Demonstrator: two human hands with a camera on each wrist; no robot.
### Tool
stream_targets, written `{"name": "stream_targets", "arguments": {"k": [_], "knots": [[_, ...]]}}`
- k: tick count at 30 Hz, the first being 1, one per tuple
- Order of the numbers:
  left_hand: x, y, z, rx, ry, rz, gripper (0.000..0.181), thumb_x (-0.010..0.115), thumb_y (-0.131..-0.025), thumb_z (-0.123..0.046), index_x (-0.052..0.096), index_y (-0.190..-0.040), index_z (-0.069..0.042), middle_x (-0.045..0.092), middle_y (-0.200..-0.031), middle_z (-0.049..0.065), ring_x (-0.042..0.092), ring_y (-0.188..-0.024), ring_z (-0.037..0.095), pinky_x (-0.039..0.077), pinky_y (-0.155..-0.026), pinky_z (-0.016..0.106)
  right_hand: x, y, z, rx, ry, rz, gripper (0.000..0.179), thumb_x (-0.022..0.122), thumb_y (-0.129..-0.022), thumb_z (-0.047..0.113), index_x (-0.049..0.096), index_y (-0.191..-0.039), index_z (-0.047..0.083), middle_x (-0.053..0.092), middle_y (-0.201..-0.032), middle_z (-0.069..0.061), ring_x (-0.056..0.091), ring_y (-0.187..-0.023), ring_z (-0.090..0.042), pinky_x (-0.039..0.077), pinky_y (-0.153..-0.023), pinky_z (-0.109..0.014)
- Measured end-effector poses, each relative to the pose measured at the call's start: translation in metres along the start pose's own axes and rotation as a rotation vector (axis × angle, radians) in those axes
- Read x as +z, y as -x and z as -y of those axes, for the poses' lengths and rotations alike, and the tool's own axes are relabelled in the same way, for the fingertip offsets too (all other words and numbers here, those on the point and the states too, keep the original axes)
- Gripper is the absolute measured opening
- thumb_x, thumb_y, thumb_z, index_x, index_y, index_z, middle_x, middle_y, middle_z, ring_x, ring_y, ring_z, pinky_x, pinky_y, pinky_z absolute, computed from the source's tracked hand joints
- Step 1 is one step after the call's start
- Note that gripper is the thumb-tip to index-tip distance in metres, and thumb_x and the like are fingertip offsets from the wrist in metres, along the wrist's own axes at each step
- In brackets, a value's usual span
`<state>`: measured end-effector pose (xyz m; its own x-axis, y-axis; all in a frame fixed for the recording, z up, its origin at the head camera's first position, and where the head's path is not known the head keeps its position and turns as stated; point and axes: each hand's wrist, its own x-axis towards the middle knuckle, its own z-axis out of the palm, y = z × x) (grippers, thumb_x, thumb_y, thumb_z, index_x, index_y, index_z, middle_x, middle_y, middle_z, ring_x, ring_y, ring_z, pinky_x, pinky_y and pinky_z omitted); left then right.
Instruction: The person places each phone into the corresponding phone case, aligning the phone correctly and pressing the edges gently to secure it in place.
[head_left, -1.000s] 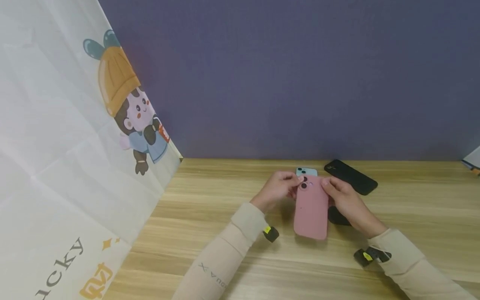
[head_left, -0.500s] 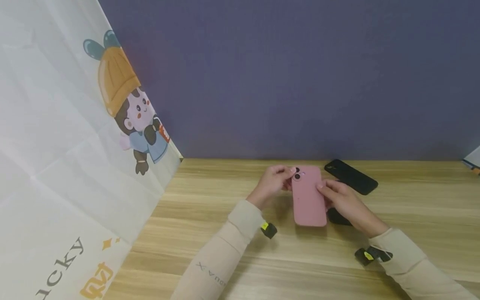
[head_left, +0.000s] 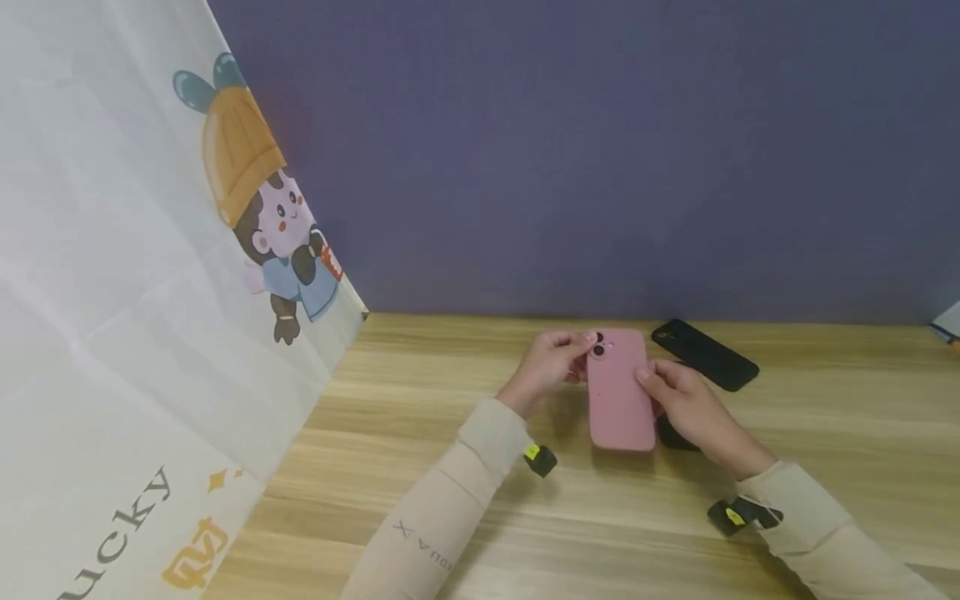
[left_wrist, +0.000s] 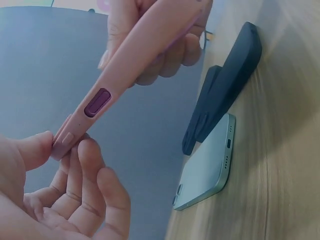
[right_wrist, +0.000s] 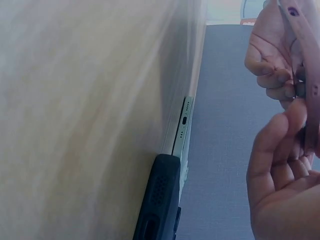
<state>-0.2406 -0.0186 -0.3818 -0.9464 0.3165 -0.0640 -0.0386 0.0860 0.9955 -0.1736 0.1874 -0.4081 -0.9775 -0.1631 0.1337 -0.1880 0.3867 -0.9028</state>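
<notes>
A pink phone case [head_left: 621, 400] with round camera cutouts is held up over the table, its back toward the head camera. My left hand [head_left: 550, 367] pinches its upper left corner between thumb and fingers, the thumb beside the cutouts. On the opposite long edge, my right hand [head_left: 686, 404] grips it, thumb on the back and fingers behind. The left wrist view gives the case edge-on, with an oblong side slot. Below it, a pale blue-green phone [left_wrist: 202, 170] lies on the table; in the head view the case hides it.
A black phone case [head_left: 705, 354] lies at the back right of the wooden table [head_left: 420, 392]. Another black item [head_left: 675, 435] shows partly under my right hand. A dark blue panel [head_left: 585, 150] rises behind, and a white printed sheet [head_left: 112, 250] stands at left.
The pink case has moved up and away from me, covering the pale phone in the head view. My right hand sits lower along its edge. In the last half second the hands barely move.
</notes>
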Motion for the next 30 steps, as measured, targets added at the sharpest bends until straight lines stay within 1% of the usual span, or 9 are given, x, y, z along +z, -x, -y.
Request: {"name": "stream_targets", "arguments": {"k": [3, 6, 9, 12, 15, 17, 20, 25, 30], "knots": [[0.001, 0.0, 0.0, 0.004, -0.006, 0.009, 0.027, 0.064, -0.102, -0.03, 0.074, -0.099, -0.005, 0.065, -0.075, -0.002, 0.06, -0.064, 0.011, 0.058, -0.07, 0.034, -0.001, 0.0, 0.001, 0.004, -0.004, -0.035, 0.036, 0.042, -0.112, 0.024, 0.055, -0.115, -0.01, 0.063, -0.087, -0.001, 0.062, -0.074, -0.007, 0.056, -0.066, -0.027], [0.001, 0.001, -0.001, 0.009, -0.002, 0.041, 0.027, 0.065, -0.102, -0.028, 0.073, -0.101, -0.002, 0.066, -0.077, -0.001, 0.061, -0.065, 0.013, 0.06, -0.079, 0.045, -0.002, -0.001, 0.002, 0.015, -0.007, -0.066, 0.037, 0.041, -0.112, 0.025, 0.054, -0.117, -0.01, 0.061, -0.087, 0.001, 0.061, -0.076, -0.005, 0.056, -0.068, -0.026], [0.001, 0.001, 0.0, 0.013, -0.02, 0.104, 0.026, 0.066, -0.101, -0.024, 0.072, -0.104, 0.0, 0.068, -0.082, 0.001, 0.063, -0.069, 0.014, 0.059, -0.09, 0.054, -0.005, -0.001, 0.002, 0.049, -0.013, -0.109, 0.042, 0.04, -0.112, 0.029, 0.053, -0.122, -0.01, 0.06, -0.089, 0.003, 0.06, -0.079, -0.003, 0.056, -0.07, -0.024], [0.001, 0.002, 0.002, 0.004, -0.065, 0.191, 0.023, 0.067, -0.1, -0.021, 0.073, -0.105, 0.001, 0.07, -0.087, 0.003, 0.065, -0.073, 0.015, 0.056, -0.095, 0.058, -0.007, -0.002, 0.002, 0.088, -0.016, -0.158, 0.048, 0.036, -0.112, 0.033, 0.052, -0.127, -0.011, 0.061, -0.091, 0.002, 0.06, -0.079, -0.003, 0.056, -0.07, -0.023], [-0.001, 0.003, 0.004, -0.005, -0.153, 0.273, 0.02, 0.069, -0.099, -0.022, 0.075, -0.102, -0.003, 0.072, -0.087, 0.002, 0.067, -0.077, 0.018, 0.056, -0.095, 0.058, -0.01, -0.003, 0.001, 0.119, -0.017, -0.191, 0.051, 0.033, -0.113, 0.034, 0.051, -0.128, -0.01, 0.06, -0.092, 0.002, 0.059, -0.079, -0.004, 0.056, -0.07, -0.023], [-0.002, 0.004, 0.005, -0.008, -0.215, 0.326, 0.019, 0.071, -0.098, -0.023, 0.076, -0.099, -0.006, 0.073, -0.086, 0.001, 0.068, -0.078, 0.02, 0.058, -0.092, 0.055, -0.01, -0.004, 0.0, 0.134, -0.021, -0.206, 0.051, 0.032, -0.113, 0.034, 0.051, -0.128, -0.01, 0.06, -0.091, 0.002, 0.059, -0.079, -0.005, 0.056, -0.07, -0.023], [-0.003, 0.005, 0.006, -0.01, -0.273, 0.403, 0.018, 0.073, -0.097, -0.024, 0.077, -0.094, -0.007, 0.074, -0.086, 0.005, 0.068, -0.076, 0.019, 0.06, -0.087, 0.05, -0.011, -0.004, -0.001, 0.148, -0.028, -0.216, 0.051, 0.031, -0.113, 0.034, 0.051, -0.129, -0.01, 0.061, -0.092, 0.004, 0.06, -0.079, -0.004, 0.056, -0.071, -0.023], [-0.004, 0.005, 0.007, -0.024, -0.277, 0.501, 0.018, 0.074, -0.095, -0.024, 0.076, -0.091, -0.006, 0.076, -0.09, 0.013, 0.066, -0.069, 0.013, 0.061, -0.083, 0.045, -0.012, -0.003, -0.002, 0.157, -0.042, -0.22, 0.053, 0.031, -0.113, 0.035, 0.05, -0.132, -0.01, 0.061, -0.093, 0.004, 0.06, -0.079, -0.003, 0.055, -0.071, -0.022], [-0.004, 0.003, 0.009, -0.027, -0.228, 0.534, 0.014, 0.074, -0.095, -0.018, 0.076, -0.097, -0.003, 0.076, -0.086, 0.007, 0.067, -0.071, 0.013, 0.061, -0.084, 0.045, -0.014, -0.002, -0.002, 0.163, -0.028, -0.223, 0.056, 0.031, -0.112, 0.038, 0.05, -0.132, -0.01, 0.059, -0.094, 0.002, 0.059, -0.08, -0.005, 0.055, -0.072, -0.022]]}}
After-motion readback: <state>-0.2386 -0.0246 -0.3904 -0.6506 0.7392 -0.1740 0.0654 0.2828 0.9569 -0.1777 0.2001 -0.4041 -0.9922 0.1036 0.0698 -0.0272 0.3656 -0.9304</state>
